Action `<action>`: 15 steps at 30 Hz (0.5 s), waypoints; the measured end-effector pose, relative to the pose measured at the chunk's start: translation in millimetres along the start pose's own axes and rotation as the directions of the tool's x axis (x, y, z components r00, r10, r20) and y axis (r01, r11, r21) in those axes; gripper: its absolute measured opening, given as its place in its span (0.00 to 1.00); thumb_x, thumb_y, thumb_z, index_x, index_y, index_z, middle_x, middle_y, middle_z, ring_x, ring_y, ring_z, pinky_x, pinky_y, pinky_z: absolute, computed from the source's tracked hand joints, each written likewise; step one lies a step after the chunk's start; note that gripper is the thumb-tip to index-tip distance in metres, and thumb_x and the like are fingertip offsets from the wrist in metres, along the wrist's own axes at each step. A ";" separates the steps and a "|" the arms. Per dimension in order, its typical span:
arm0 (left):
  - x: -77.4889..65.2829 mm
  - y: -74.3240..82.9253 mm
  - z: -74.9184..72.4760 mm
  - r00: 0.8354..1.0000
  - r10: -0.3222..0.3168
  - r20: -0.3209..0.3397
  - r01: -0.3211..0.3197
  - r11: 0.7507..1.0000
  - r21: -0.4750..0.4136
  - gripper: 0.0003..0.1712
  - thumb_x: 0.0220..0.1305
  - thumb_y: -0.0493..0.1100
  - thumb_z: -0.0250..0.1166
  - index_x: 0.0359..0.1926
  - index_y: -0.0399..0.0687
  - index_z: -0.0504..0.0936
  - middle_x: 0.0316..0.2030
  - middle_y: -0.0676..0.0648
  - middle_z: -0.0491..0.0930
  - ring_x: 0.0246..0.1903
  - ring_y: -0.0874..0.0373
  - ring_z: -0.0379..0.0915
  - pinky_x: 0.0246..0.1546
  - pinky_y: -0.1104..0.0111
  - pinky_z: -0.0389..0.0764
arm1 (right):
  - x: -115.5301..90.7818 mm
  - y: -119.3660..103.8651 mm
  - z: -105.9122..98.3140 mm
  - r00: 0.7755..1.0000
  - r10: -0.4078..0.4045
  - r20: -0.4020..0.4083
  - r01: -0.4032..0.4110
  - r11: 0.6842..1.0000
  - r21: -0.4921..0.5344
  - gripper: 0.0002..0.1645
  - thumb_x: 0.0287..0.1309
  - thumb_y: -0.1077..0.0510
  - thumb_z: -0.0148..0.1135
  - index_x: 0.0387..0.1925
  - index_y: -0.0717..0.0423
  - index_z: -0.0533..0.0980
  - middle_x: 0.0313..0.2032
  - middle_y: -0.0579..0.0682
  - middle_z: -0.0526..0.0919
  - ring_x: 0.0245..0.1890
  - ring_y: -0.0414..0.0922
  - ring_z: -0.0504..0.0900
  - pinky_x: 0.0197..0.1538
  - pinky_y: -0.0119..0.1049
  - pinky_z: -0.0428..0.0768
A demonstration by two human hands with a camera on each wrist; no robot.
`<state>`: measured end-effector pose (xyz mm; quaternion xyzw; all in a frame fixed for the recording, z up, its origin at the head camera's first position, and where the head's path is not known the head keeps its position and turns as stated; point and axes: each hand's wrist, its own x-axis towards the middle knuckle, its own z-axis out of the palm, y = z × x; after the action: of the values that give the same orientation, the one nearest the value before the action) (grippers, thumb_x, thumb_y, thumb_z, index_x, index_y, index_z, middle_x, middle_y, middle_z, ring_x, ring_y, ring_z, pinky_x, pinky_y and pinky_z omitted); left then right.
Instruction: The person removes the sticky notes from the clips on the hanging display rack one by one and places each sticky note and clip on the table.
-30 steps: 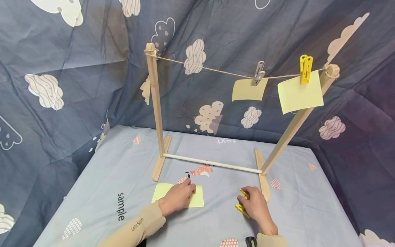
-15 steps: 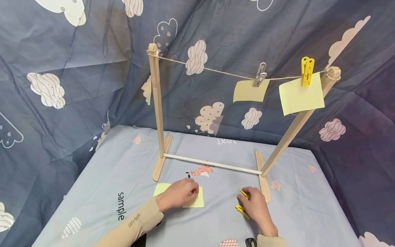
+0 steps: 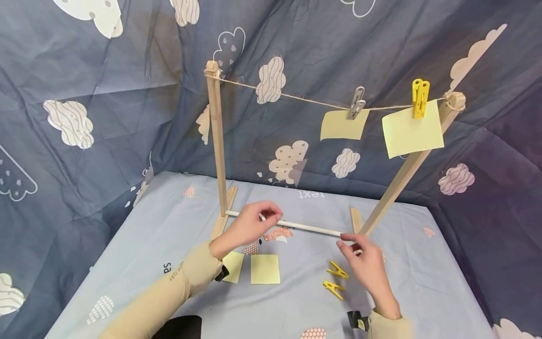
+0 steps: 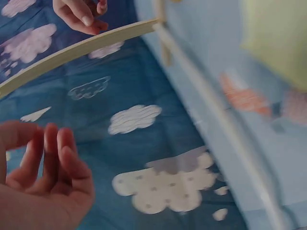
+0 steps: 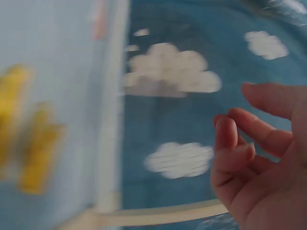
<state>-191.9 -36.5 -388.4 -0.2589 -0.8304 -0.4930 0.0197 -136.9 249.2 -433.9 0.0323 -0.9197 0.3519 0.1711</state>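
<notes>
In the head view, the left hand (image 3: 250, 223) is held palm inward over the white rod (image 3: 313, 229) of a wooden stand, nearer the left post (image 3: 218, 150). Its fingers are loosely bent with the thumb close to the tips, a narrow gap with nothing in it. The right hand (image 3: 367, 263) hangs over the rod's right end, thumb well clear of the index finger, also holding nothing. The wrist views show both hands apart from the rod.

Between the hands and the near side of the table (image 3: 423, 278), the left paper note (image 3: 234, 266) and the right paper note (image 3: 265, 269) lie side by side, probably spaced so that each can be lifted singly; the left sleeve (image 3: 199, 270) hides part of the former. Toward the right edge, the upper yellow clothespin (image 3: 342, 272) and the lower yellow clothespin (image 3: 333, 286) lie just beside each other, presumably to stay within the right hand's reach.

Toward the far edge, the posts carry a twine (image 3: 296, 97). On it a grey clothespin (image 3: 356, 103) grips one hanging note (image 3: 343, 127) and a yellow hanging clothespin (image 3: 419, 101) another, the end note (image 3: 412, 132); the pegs' pinch seems to keep the paper up.
</notes>
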 end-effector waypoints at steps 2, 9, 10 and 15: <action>11.1 9.5 -5.9 0.997 -0.006 -0.081 0.001 0.997 -0.072 0.05 0.60 0.42 0.58 0.36 0.51 0.79 0.29 0.51 0.79 0.28 0.63 0.72 0.30 0.72 0.74 | 7.4 -14.7 -13.7 0.997 -0.073 -0.026 0.074 0.997 0.019 0.11 0.52 0.56 0.62 0.40 0.51 0.78 0.32 0.46 0.80 0.26 0.32 0.73 0.27 0.24 0.72; 46.7 42.6 -20.4 0.963 -0.154 -0.220 0.046 0.902 -0.429 0.07 0.59 0.39 0.58 0.38 0.43 0.79 0.35 0.40 0.78 0.30 0.50 0.75 0.27 0.70 0.72 | 36.2 -76.4 -61.2 0.943 -0.312 -0.120 0.321 0.944 0.073 0.19 0.49 0.63 0.64 0.45 0.51 0.76 0.40 0.47 0.79 0.31 0.29 0.73 0.30 0.18 0.70; 51.1 47.1 -22.5 0.958 -0.195 -0.211 0.071 0.872 -0.484 0.07 0.59 0.39 0.58 0.38 0.43 0.79 0.36 0.39 0.78 0.30 0.50 0.76 0.27 0.70 0.72 | 40.2 -85.3 -67.2 0.930 -0.340 -0.139 0.352 0.932 0.080 0.20 0.47 0.65 0.65 0.46 0.52 0.76 0.41 0.48 0.78 0.31 0.29 0.73 0.31 0.17 0.70; 71.6 66.5 -31.2 0.934 -0.349 -0.072 0.193 0.665 -0.722 0.09 0.61 0.38 0.56 0.42 0.44 0.77 0.40 0.42 0.78 0.31 0.54 0.74 0.29 0.68 0.69 | 56.9 -127.3 -94.1 0.882 -0.415 -0.223 0.440 0.895 0.073 0.27 0.41 0.70 0.66 0.48 0.59 0.74 0.40 0.51 0.77 0.33 0.27 0.75 0.33 0.15 0.70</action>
<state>-231.0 -7.7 -298.0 -0.0678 -0.6015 -0.7929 -0.0694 -140.0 219.1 -268.4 0.2093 -0.8446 0.3621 0.3344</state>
